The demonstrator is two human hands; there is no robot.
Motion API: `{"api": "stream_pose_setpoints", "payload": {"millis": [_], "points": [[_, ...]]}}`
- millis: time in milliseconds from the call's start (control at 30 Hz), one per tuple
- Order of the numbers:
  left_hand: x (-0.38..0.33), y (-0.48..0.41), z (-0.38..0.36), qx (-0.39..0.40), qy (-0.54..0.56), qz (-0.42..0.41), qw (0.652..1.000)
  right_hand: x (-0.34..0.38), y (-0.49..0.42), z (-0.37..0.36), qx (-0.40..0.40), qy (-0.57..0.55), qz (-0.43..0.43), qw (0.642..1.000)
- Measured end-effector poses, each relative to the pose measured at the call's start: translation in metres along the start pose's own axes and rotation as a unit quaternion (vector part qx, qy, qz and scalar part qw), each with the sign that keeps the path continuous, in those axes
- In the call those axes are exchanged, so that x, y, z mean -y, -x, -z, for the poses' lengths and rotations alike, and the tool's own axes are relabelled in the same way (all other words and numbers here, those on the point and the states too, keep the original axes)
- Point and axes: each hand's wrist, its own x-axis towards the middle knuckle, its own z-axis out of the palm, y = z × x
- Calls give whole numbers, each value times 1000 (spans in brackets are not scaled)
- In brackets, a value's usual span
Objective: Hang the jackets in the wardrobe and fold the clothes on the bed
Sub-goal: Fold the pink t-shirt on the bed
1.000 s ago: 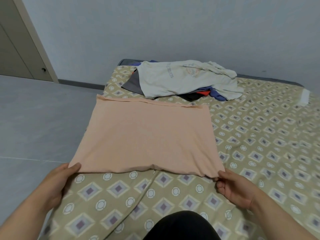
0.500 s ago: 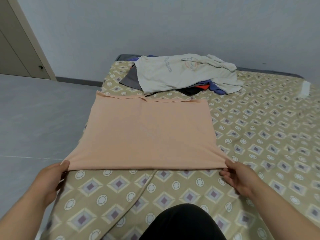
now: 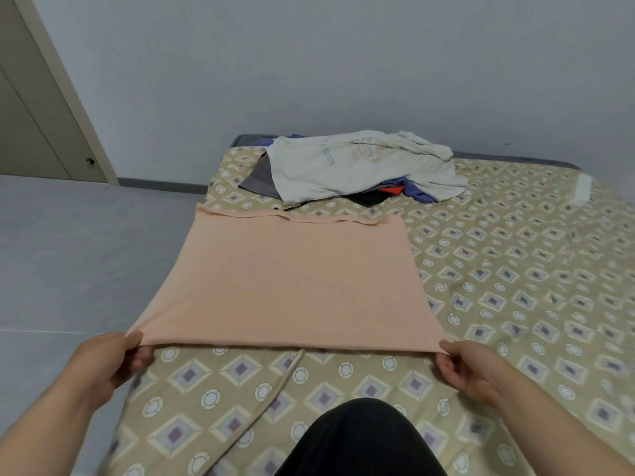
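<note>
Atop bed, left fingers and right fingers pinch peach cloth.

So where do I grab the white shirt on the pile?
I'd pinch the white shirt at its near left edge, reaching from the front: it lies topmost on the pile, and that edge rests flat and free on the bed.

Only 1 view is given, from a wide-angle camera worn on the head. It is aimed forward and down along the bed; the left hand and right hand are framed close at the lower edge, the peach cloth mid-frame, the wall farthest.
</note>
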Motion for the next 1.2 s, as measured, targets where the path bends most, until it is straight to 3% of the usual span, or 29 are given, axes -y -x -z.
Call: {"api": "stream_pose_setpoints", "payload": {"millis": [200,367,500,633,733,900,1067,1200], "points": [[0,32,26,115,7,185,976,-10,47,18,76,23,-109,991],[7,66,45,144,30,196,970,-16,77,32,94,1,-62,994],[-3,96,48,148,123,137,972,-13,104,35,119,-51,-3,992],[-23,118,49,127,202,-4,971,0,125,28,77,-91,157,980],[-53,142,51,101,277,-137,946,23,154,17,104,-141,259,950],[-118,187,62,117,327,-274,897,75,205,5,191,-189,351,897],[-159,211,73,188,340,-349,853,112,242,3,230,-216,425,849],[-158,208,64,256,318,-348,844,117,233,-1,225,-166,434,857]]}}
